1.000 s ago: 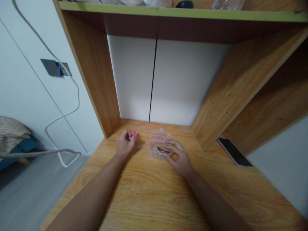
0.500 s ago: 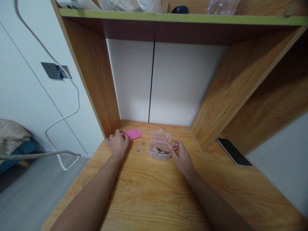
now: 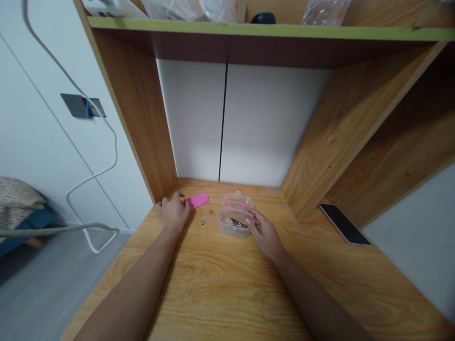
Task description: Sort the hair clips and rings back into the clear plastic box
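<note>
A pink oval tray (image 3: 199, 201) lies tilted at the back left. My left hand (image 3: 173, 211) has its thumb and fingers closed at the tray's left end, which they hide. To the right stands a small clear plastic box (image 3: 227, 227) with its lid (image 3: 236, 201) swung back; a pink handle (image 3: 235, 205) shows at the lid. Thin dark and metallic pieces, possibly hair clips (image 3: 237, 223), lie inside the box. At the box's right rim, my right hand (image 3: 266, 234) pinches the wall between thumb and fingers. Between tray and box are a small dark ring (image 3: 211, 211) and a tiny trinket (image 3: 204, 220).
A phone (image 3: 344, 224) lies on the wooden desk (image 3: 227, 289) at right. Wooden side panels (image 3: 131, 113) and a shelf (image 3: 249, 29) with plastic bags frame the nook. A white cable (image 3: 115, 142) hangs at left.
The pink tray has tipped and looks narrower, with my left hand still at its left end. My right hand has shifted slightly left, farther over the box's rim.
</note>
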`<action>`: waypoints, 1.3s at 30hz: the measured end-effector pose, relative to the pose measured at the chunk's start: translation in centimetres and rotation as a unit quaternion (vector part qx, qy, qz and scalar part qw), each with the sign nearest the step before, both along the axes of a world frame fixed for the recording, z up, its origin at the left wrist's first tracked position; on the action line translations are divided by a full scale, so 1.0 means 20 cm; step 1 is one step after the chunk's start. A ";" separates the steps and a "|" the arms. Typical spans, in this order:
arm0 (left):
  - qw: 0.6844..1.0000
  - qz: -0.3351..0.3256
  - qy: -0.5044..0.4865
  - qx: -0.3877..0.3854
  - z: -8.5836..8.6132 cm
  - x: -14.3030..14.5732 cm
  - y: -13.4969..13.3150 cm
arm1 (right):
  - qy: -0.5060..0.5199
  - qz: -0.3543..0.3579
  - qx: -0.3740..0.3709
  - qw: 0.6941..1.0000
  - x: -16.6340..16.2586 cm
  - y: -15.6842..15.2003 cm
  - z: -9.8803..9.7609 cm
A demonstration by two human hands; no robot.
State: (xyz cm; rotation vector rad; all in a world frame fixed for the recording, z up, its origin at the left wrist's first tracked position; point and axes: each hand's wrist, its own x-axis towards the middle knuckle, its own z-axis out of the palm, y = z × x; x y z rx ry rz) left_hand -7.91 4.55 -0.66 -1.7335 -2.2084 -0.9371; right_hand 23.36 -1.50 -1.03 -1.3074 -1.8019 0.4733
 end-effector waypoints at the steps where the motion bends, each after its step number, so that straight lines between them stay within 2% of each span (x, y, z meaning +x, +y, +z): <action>1: 1.000 -0.017 0.004 0.009 0.01 0.02 -0.01 | -0.003 0.007 0.001 1.000 0.00 0.00 0.00; 4: 0.996 -0.085 0.018 0.035 0.02 0.07 -0.03 | -0.020 0.016 0.013 1.000 0.00 -0.02 0.02; 8: 0.974 -0.216 0.052 0.052 0.02 0.13 -0.09 | -0.032 0.005 0.034 0.999 -0.01 -0.03 0.03; 11: 0.946 -0.309 0.084 0.056 0.02 0.17 -0.13 | -0.038 0.000 0.038 0.999 -0.01 -0.03 0.03; 14: 0.903 -0.404 0.133 0.055 0.01 0.22 -0.15 | -0.044 -0.003 0.041 0.998 -0.01 -0.02 0.02; 16: 0.881 -0.442 0.163 0.050 0.02 0.25 -0.15 | -0.050 -0.006 0.045 0.998 -0.01 -0.02 0.02; 21: 0.868 -0.471 0.155 0.009 0.03 0.28 -0.13 | -0.060 -0.005 0.043 0.997 -0.01 -0.02 0.02; 25: 0.888 -0.447 0.110 -0.016 0.02 0.26 -0.13 | -0.047 0.005 0.028 0.998 0.00 -0.01 0.01; 29: 0.904 -0.422 0.060 -0.025 0.01 0.26 -0.15 | 0.014 0.031 0.022 0.999 -0.01 -0.03 0.01; 33: 0.914 -0.405 0.025 -0.021 0.00 0.27 -0.15 | 0.066 0.016 0.034 0.997 -0.03 -0.04 0.02; 36: 0.910 -0.415 0.007 -0.027 0.01 0.28 -0.16 | 0.080 0.020 0.041 0.996 -0.04 -0.04 0.02; 39: 0.892 -0.450 -0.021 -0.032 0.04 0.27 -0.17 | 0.090 0.029 0.044 0.995 -0.04 -0.03 0.01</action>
